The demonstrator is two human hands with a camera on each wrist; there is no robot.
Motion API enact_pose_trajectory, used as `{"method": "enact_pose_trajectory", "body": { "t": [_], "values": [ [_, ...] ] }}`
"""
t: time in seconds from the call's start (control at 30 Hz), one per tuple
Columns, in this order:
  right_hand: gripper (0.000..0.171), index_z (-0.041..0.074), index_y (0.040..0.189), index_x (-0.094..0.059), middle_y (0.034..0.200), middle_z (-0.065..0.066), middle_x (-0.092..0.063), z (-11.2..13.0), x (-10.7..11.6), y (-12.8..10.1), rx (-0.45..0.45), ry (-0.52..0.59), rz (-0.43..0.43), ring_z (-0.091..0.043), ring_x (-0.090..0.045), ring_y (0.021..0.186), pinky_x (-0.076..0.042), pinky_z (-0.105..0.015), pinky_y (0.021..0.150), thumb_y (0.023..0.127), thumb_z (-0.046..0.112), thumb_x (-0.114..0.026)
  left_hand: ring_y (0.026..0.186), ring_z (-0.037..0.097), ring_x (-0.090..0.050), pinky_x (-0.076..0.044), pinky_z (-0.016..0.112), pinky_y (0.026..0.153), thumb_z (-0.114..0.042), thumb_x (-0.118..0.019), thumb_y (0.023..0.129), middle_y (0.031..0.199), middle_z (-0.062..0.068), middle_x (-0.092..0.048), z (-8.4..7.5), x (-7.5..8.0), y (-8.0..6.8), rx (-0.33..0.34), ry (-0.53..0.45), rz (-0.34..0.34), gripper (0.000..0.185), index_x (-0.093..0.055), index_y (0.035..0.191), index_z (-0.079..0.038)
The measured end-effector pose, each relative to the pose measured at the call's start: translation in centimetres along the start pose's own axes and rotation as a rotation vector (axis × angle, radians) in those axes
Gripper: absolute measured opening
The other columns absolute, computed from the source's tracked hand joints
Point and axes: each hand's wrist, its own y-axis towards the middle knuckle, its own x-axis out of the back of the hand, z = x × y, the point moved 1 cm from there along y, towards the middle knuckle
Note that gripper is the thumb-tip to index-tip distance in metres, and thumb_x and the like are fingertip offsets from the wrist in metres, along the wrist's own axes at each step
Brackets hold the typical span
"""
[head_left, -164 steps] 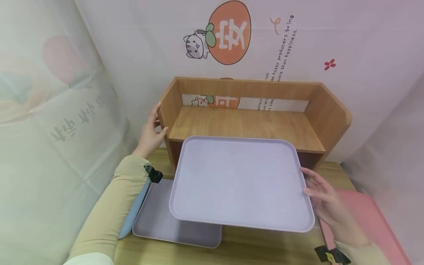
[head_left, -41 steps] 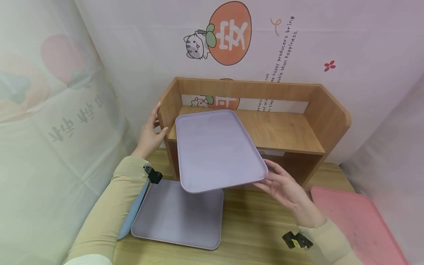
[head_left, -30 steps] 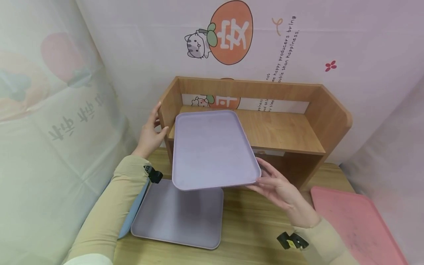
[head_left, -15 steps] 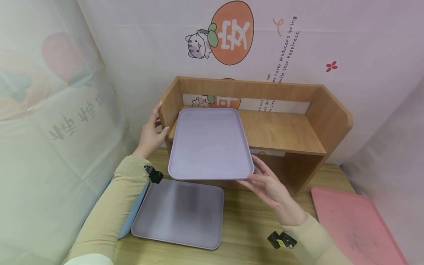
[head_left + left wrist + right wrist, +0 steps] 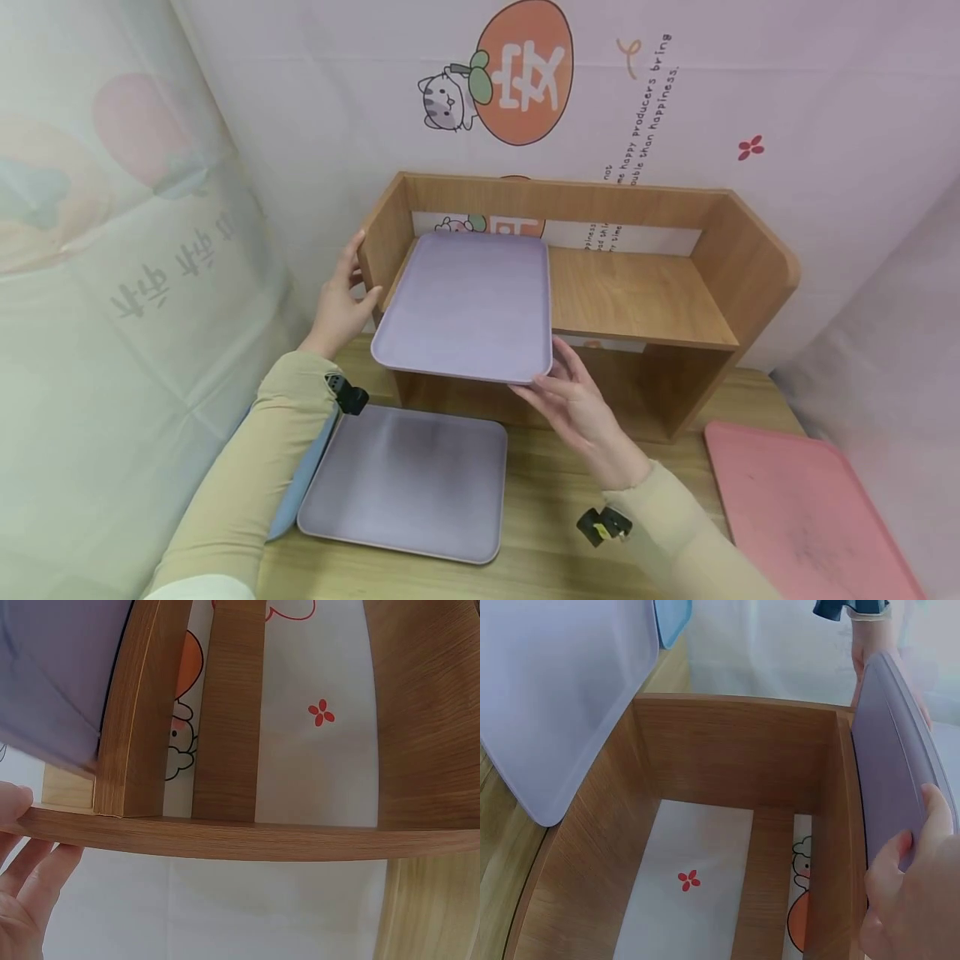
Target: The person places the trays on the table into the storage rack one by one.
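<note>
A lavender tray lies lengthwise over the left part of the wooden shelf, its near edge sticking out past the front. My right hand pinches the tray's near right corner. In the right wrist view the thumb lies on the tray rim, by my right hand. My left hand holds the shelf's left side panel, thumb on its front edge and fingers on the outside. The left wrist view shows the left hand under the panel and the tray.
A second lavender tray lies on the wooden table in front of the shelf, with a blue tray showing under its left edge. A pink tray lies at the right. Printed cloth walls close in on the left, back and right.
The tray has turned lengthwise and moved back and left onto the shelf, with my right hand following at its near corner. My left hand has stayed on the side panel.
</note>
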Motion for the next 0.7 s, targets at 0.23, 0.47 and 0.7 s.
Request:
{"method": "enact_pose_trajectory", "body": {
  "t": [0.23,0.47,0.7],
  "values": [
    [0.077,0.017,0.152,-0.003,0.139,-0.005,-0.028,-0.5,-0.2,0.5,-0.002,-0.024,-0.007,-0.015,-0.057,0.107,-0.05,-0.036,0.097,0.09,-0.019,-0.03,0.114,0.046,-0.054,-0.054,0.055,0.081,0.003,-0.058,0.089,0.136,0.029,-0.045,-0.5,-0.1,-0.4,0.0,-0.014,-0.018,0.081,-0.017,0.15,-0.031],
    [0.077,0.016,0.152,-0.005,0.145,-0.005,-0.024,-1.0,-0.4,0.7,0.026,-0.056,0.007,-0.016,-0.056,0.108,-0.049,-0.037,0.097,0.089,-0.02,-0.031,0.116,0.045,-0.053,-0.053,0.055,0.084,0.001,-0.058,0.089,0.136,0.028,-0.045,-0.7,-0.1,-0.6,0.024,0.0,-0.013,0.081,-0.015,0.15,-0.033],
    [0.076,0.015,0.152,-0.006,0.149,-0.006,-0.02,-1.2,-0.5,0.6,0.023,-0.074,0.008,-0.019,-0.052,0.115,-0.048,-0.038,0.098,0.09,-0.02,-0.032,0.115,0.045,-0.054,-0.053,0.055,0.083,-0.001,-0.059,0.089,0.137,0.028,-0.045,-0.9,0.0,-0.9,0.025,0.011,-0.022,0.081,-0.016,0.15,-0.033]
  ]
}}
